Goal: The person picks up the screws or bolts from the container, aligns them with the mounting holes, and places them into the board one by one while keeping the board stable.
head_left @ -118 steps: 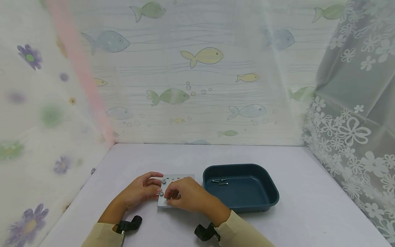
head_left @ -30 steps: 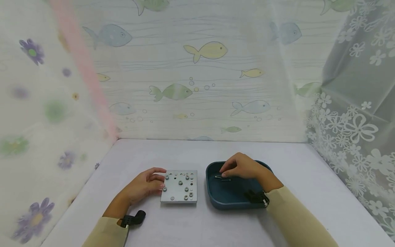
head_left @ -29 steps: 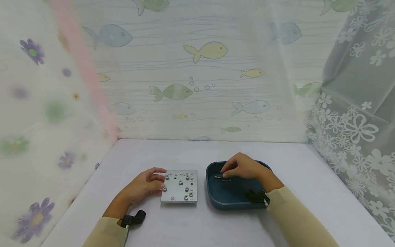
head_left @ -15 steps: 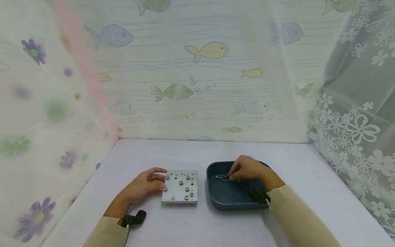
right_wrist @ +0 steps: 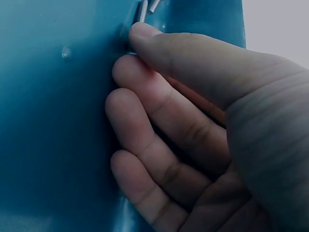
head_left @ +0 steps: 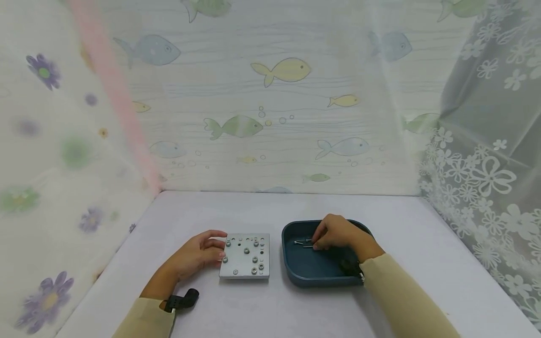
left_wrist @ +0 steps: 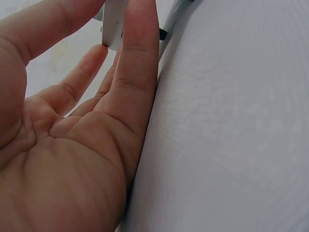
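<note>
A silver metal plate [head_left: 244, 258] with drilled holes and several socket-head screws standing in it lies on the table. My left hand [head_left: 198, 251] holds it by the left edge, thumb at the side and a finger at the far corner; in the left wrist view only a pale bit of the plate [left_wrist: 112, 24] shows. Inside the dark blue tray [head_left: 287, 270], my right hand [head_left: 338, 234] pinches the end of a small metal screw [head_left: 307, 246] between thumb and index. In the right wrist view the thumb covers part of that screw [right_wrist: 143, 10].
Two more loose screws lie beside the pinched one in the tray; one of these screws [right_wrist: 154, 6] shows in the right wrist view. White cloth covers the table [head_left: 228, 310]. A fish-print curtain [head_left: 270, 155] hangs behind, with a lace-patterned curtain [head_left: 477, 188] at right.
My right hand has gone from the plate into the tray, then shifted slightly right and nearer onto another screw's end. My left hand has stayed at the plate.
</note>
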The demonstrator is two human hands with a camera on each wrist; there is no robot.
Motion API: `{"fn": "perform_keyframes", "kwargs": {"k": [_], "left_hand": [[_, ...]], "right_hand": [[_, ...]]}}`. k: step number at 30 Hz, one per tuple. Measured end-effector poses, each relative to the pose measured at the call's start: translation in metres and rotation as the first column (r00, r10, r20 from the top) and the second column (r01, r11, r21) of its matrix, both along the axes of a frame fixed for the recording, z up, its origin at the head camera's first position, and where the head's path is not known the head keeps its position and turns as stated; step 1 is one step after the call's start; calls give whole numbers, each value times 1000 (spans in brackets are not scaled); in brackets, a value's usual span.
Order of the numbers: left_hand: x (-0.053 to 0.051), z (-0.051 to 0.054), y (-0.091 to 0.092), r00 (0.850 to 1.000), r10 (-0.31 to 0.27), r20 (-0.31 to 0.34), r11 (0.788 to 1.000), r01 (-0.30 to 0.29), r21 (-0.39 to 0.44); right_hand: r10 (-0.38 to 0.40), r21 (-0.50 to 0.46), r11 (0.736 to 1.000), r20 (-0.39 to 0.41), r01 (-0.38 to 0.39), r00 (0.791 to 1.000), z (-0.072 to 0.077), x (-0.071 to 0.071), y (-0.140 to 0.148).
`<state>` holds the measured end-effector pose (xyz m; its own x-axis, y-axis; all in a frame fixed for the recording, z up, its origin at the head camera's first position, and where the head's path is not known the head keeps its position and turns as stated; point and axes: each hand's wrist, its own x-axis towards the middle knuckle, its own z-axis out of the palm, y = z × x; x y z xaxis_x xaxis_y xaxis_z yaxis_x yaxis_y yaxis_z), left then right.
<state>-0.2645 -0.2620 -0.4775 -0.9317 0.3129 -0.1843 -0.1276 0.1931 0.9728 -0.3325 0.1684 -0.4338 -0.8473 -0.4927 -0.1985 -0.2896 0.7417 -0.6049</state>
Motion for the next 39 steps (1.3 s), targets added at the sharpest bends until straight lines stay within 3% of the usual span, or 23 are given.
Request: {"fn": "perform_keyframes", "kwargs": {"k": [14,21,28,35,39], "left_hand": [[1,-4,-3,1000,-6,-3,1000,6,7],[-1,-2,-1,1000,-9,-6,1000,10,11],[-2,-2,0,1000,-22,-10,999,22,36],[-3,-4,-2,1000,-20,-11,998,20,52],[-2,-4,-2,1000,-16,-9,999,16,47]], "right_hand": [[-11,-8,1000,-21,11,1000,-2,3,-2],[64,-4,998,-27,-64,998,4,1,2],[88,14,996,-68,-88,994,12,0,9],[82,-39,996,-77,-86,994,17,-2,15],[39,-106,993,-75,-47,996,24,0,19]]}}
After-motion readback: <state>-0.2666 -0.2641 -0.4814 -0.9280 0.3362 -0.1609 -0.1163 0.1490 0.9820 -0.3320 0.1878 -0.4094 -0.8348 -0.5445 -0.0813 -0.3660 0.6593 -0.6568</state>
